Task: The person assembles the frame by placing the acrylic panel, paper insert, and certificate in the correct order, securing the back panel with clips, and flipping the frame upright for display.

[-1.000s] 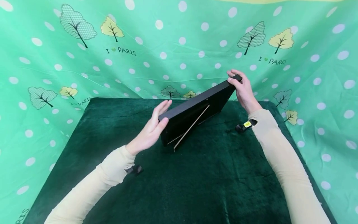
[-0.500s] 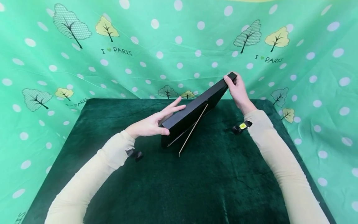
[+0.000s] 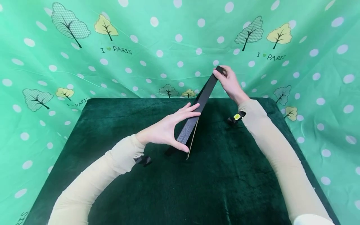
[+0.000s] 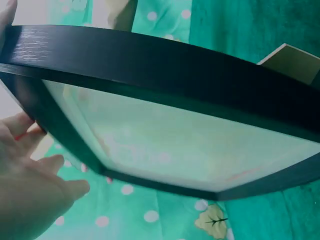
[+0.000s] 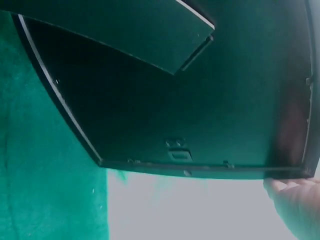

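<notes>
A black picture frame (image 3: 205, 97) stands on edge over the cloth, seen almost edge-on in the head view. Its pale glazed front (image 4: 190, 140) faces the left wrist camera. The right wrist view shows the dark back (image 5: 150, 115), with its easel leg (image 5: 145, 35) swung out. With thumb and fingers, my right hand (image 3: 231, 82) pinches the far upper corner. My left hand (image 3: 166, 128) lies at the near end, thumb apart from the straight fingers, which touch the upper edge. Where the frame's bottom meets the cloth is largely hidden.
Dark green velvet cloth (image 3: 225, 187) covers the table. Behind and at both sides hangs a light green curtain (image 3: 135, 18) with white dots and printed trees. A black wrist strap with a yellow label (image 3: 237, 117) sits at the right cuff.
The picture frame has turned so its edge faces the head camera. My right hand has shifted left with its corner; my left hand has moved right, spreading its fingers along the upper edge.
</notes>
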The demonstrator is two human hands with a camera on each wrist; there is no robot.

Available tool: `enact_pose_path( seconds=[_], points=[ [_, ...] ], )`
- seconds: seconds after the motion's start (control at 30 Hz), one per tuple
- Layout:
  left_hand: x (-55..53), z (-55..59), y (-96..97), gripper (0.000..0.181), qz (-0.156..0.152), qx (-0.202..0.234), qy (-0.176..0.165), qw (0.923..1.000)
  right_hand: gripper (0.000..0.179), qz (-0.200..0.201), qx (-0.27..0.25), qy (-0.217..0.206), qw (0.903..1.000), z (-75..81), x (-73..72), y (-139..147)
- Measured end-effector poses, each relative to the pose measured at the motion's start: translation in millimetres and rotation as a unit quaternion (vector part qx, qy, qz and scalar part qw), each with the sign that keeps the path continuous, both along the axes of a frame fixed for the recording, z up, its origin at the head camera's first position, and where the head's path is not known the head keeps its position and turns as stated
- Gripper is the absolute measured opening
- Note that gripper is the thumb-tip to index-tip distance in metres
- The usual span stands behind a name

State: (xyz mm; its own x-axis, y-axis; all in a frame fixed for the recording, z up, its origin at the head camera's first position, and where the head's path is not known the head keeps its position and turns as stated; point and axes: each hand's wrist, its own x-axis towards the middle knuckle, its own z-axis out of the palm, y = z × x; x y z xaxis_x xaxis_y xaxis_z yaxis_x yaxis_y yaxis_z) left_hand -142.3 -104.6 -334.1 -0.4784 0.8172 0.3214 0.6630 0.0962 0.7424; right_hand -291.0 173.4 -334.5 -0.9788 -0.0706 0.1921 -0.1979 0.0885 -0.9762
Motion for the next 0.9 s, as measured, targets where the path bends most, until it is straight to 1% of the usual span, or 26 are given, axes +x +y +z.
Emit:
enact_pose_path(
  seconds=[0.1,0.23,0.33,0.5,0.63,0.73,0.9],
  points=[
    [7.7,0.3,1.0,0.100,0.026,0.005,0.035,0.9990,0.046,0.038,0.016,0.010,0.9991,3.0,-5.4,-12],
    [16.7,0.5,-0.9,0.100,0.054,0.010,0.065,0.9963,0.044,0.073,0.013,0.023,0.9970,7.3,-11.0,-27],
    [21.7,1.2,-2.9,0.102,0.075,0.013,0.080,0.9939,0.046,0.092,0.014,0.033,0.9952,10.2,-14.7,-39],
    [29.8,3.1,-9.7,0.102,0.096,0.023,0.081,0.9918,0.047,0.120,0.018,0.045,0.9916,12.3,-20.9,-62],
    [34.9,4.7,-20.3,0.102,0.109,0.024,0.081,0.9904,0.049,0.141,0.023,0.045,0.9887,12.3,-22.9,-82],
    [36.5,7.5,-32.2,0.100,0.119,0.017,0.084,0.9892,0.050,0.151,0.020,0.046,0.9872,11.8,-23.4,-97],
    [37.7,13.8,-56.5,0.097,0.134,0.021,0.073,0.9880,0.050,0.170,0.015,0.043,0.9844,11.3,-25.6,-128]
  ],
)
